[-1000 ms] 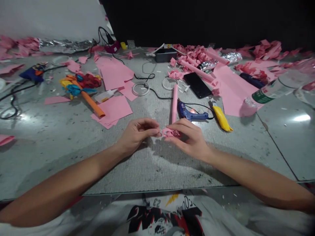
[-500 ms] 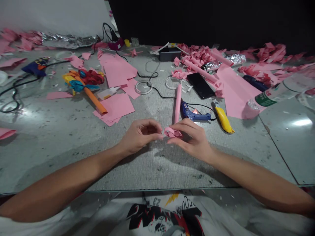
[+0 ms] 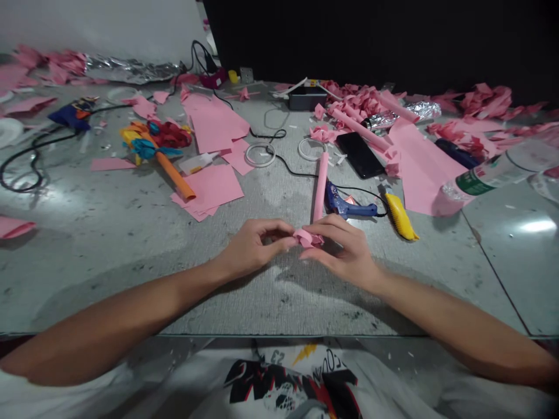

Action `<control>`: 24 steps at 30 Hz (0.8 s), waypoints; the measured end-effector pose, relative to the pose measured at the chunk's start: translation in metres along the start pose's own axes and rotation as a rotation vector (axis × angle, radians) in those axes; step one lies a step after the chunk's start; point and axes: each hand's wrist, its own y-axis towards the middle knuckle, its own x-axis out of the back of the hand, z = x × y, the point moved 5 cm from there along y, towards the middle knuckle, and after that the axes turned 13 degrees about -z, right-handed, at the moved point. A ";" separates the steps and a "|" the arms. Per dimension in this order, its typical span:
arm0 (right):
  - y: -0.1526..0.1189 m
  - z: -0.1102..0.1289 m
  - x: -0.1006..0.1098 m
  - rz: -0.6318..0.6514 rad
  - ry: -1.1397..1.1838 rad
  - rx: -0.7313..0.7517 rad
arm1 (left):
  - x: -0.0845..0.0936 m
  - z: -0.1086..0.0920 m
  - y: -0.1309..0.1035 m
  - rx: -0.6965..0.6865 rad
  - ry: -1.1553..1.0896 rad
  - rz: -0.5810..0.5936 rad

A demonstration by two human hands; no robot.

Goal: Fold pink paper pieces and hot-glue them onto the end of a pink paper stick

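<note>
Low over the front of the table, a small pink paper flower (image 3: 305,238) of curled petals sits at the near end of a rolled pink paper tube (image 3: 321,186). My right hand (image 3: 345,250) holds it from the right, thumb below and fingers above. From the left, my left hand (image 3: 257,247) pinches the flower's left edge between thumb and fingertips. My fingers partly cover the petals and the join with the tube. Just beyond my right hand lies a blue hot glue gun (image 3: 353,208), its cord trailing behind.
Right of the glue gun are a yellow cutter (image 3: 400,218), a black phone (image 3: 360,155) and a tilted plastic bottle (image 3: 476,180). Pink sheets (image 3: 218,189) and an orange paper tube (image 3: 174,176) with coloured paper petals lie left. White rings (image 3: 260,155) and pink scraps (image 3: 358,99) are farther back.
My left hand has moved slightly right, and its fingertips have closed onto the flower's edge. My right hand keeps its hold. The whole view has shifted a little.
</note>
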 end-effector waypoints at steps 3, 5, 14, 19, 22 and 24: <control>-0.001 -0.001 -0.001 0.020 0.006 -0.004 | 0.003 0.004 0.003 0.029 -0.088 -0.043; -0.002 -0.002 -0.001 0.022 0.010 -0.006 | 0.004 0.005 0.004 0.007 -0.099 -0.036; -0.007 -0.012 -0.008 0.097 -0.097 -0.074 | 0.017 -0.012 0.001 -0.187 -0.167 -0.202; -0.007 -0.016 -0.008 0.076 -0.152 -0.077 | 0.023 -0.007 0.002 -0.198 -0.191 -0.272; -0.006 -0.018 -0.006 0.054 -0.156 -0.095 | 0.023 -0.005 0.003 -0.209 -0.211 -0.267; -0.006 -0.019 -0.006 0.049 -0.157 -0.109 | 0.024 -0.003 0.003 -0.204 -0.217 -0.272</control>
